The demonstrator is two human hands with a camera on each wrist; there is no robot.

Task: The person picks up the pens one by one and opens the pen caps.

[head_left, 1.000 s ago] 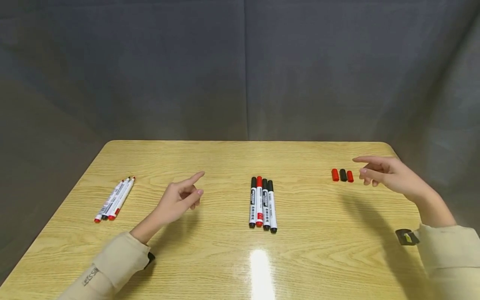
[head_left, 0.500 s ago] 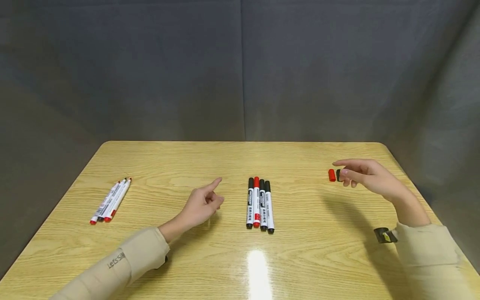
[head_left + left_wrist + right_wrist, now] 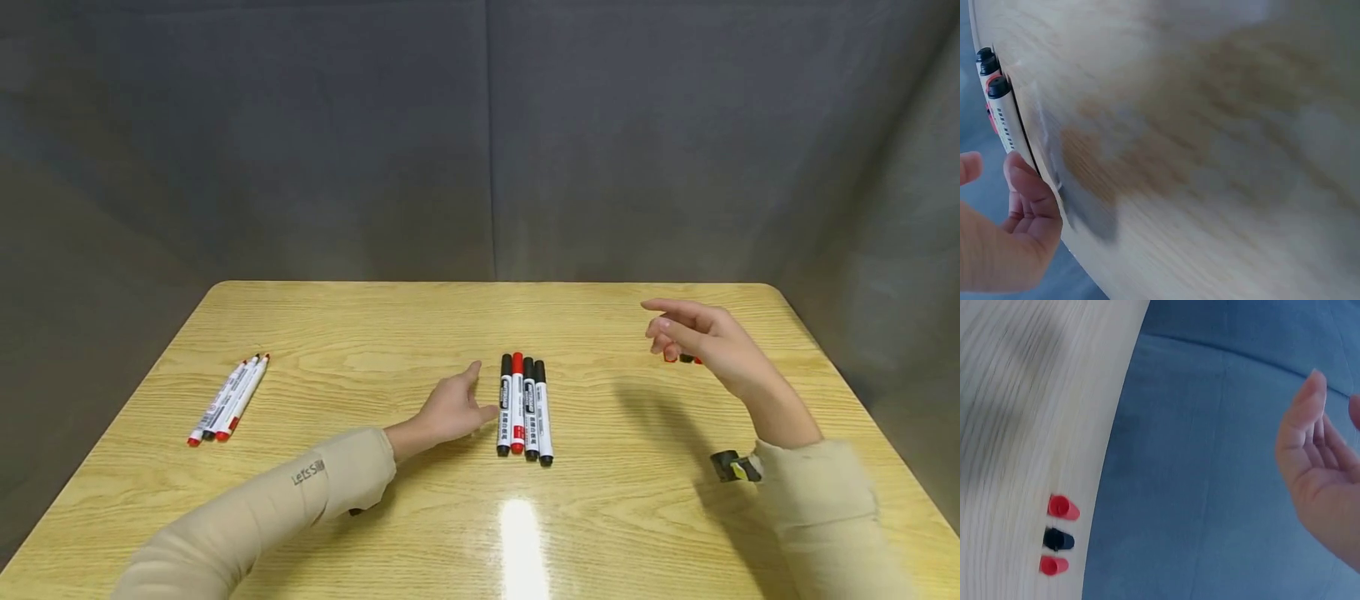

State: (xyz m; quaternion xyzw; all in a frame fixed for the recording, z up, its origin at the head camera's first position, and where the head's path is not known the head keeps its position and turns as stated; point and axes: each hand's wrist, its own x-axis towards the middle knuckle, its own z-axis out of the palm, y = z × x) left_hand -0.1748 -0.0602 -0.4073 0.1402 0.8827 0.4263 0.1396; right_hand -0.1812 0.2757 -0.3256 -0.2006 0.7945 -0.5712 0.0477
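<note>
In the head view several capped whiteboard markers [image 3: 531, 417] lie side by side mid-table, one with a red cap [image 3: 517, 363], the others with black caps. My left hand [image 3: 450, 408] reaches to their left side, thumb and forefinger spread, the thumb close to the nearest marker [image 3: 504, 421]; whether it touches cannot be told. In the left wrist view the marker ends [image 3: 999, 87] stand beyond this hand [image 3: 1016, 231]. My right hand [image 3: 701, 342] hovers, holding nothing, and partly hides the loose caps. The right wrist view shows two red caps [image 3: 1063, 507] and a black cap [image 3: 1058, 539] in a row.
Three uncapped markers [image 3: 231, 400] lie together on the left of the wooden table [image 3: 360, 333]. A dark curtain [image 3: 360, 150] hangs behind the table's far edge. Light glares off the tabletop [image 3: 521, 542] at the front.
My left hand has moved right, up to the row of capped markers, its thumb and forefinger spreading. My right hand has moved left, passing over the loose caps. The markers have stayed put.
</note>
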